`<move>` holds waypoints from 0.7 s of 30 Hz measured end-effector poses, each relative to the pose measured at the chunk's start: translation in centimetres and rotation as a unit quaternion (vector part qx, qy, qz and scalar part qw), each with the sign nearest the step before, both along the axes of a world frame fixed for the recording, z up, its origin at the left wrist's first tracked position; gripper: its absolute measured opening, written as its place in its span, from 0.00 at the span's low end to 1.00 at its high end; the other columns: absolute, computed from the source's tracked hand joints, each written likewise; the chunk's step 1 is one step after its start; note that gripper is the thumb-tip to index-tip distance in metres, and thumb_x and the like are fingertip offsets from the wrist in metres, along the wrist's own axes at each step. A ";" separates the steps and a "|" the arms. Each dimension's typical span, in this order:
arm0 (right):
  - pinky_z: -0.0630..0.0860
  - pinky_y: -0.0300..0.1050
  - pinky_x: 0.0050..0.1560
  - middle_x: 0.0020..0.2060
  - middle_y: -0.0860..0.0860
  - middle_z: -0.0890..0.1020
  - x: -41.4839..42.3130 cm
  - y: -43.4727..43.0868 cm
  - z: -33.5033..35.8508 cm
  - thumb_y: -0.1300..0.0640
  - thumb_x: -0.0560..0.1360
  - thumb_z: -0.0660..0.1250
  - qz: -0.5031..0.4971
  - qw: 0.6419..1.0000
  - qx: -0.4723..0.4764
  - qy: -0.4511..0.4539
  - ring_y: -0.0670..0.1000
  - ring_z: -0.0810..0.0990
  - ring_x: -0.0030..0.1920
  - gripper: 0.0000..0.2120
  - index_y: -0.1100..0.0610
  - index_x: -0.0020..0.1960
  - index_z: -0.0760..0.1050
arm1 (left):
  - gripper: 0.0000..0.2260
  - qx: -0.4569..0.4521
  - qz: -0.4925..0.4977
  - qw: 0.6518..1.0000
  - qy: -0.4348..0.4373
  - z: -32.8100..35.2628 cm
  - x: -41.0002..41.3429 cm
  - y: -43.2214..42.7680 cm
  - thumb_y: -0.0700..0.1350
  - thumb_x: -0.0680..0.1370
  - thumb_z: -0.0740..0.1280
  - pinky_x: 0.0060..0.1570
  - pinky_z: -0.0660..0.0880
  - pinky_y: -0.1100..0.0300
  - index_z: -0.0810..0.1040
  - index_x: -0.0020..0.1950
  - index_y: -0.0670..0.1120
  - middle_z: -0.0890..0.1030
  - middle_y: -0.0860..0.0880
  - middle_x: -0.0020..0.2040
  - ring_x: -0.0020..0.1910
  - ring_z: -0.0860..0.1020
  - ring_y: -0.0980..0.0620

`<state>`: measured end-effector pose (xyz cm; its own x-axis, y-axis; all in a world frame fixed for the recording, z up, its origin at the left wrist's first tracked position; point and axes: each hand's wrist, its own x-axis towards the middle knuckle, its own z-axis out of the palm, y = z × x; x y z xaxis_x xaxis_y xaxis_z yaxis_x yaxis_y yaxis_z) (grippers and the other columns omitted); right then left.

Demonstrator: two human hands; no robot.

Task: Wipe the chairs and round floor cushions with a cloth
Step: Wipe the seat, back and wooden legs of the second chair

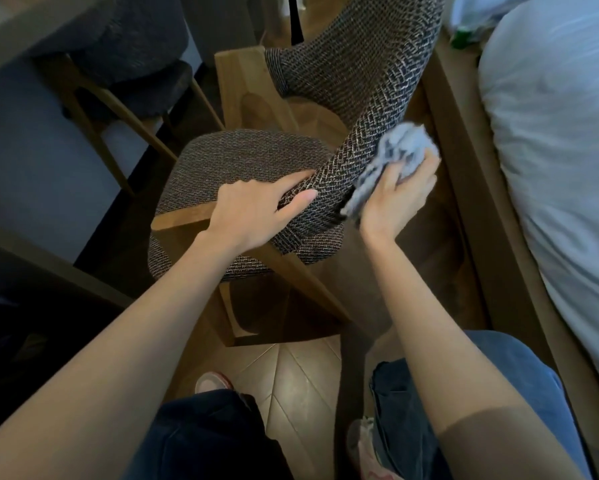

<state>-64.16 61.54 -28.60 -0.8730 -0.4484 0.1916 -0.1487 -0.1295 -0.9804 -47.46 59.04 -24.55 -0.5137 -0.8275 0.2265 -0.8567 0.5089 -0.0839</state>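
Far left, a second chair [135, 39] sits tucked under a table [21, 32], dim and partly cut off; its condition cannot be assessed. Centre: the chair [249, 157] being worked on, with woven upholstery on a wooden frame. The left hand [253, 211] clasps the near end of its curved backrest [371, 81], fingers curled over the inner face. This looks a sound brace, and it needs to be firm so the chair does not shift under pressure. Just right, the right hand [402, 195] grasps a bunched grey cloth [395, 157] against the backrest's outer face. Long strokes following the curve would serve best, turning the cloth to a clean side. Most of that outer face is hidden. Far right, a bed [551, 133] crowds the gap. No round floor cushions are visible.
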 end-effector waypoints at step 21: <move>0.62 0.31 0.37 0.58 0.60 0.69 1.7 -1.0 -1.7 0.58 0.82 0.54 0.039 0.985 0.075 -0.150 0.43 0.68 0.41 0.18 0.57 0.72 0.61 | 0.31 -0.007 0.001 1.000 0.016 -0.2 0.0 0.0 0.70 0.74 0.37 0.27 0.54 0.63 0.62 0.73 0.64 0.66 0.56 0.25 0.28 0.69 0.54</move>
<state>-62.45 60.57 -30.32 -0.8424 -0.5192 -0.1441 0.1560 0.0210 -0.9875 -47.50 59.00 -24.72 -0.5037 -0.8255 0.2546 -0.8605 0.5054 -0.0638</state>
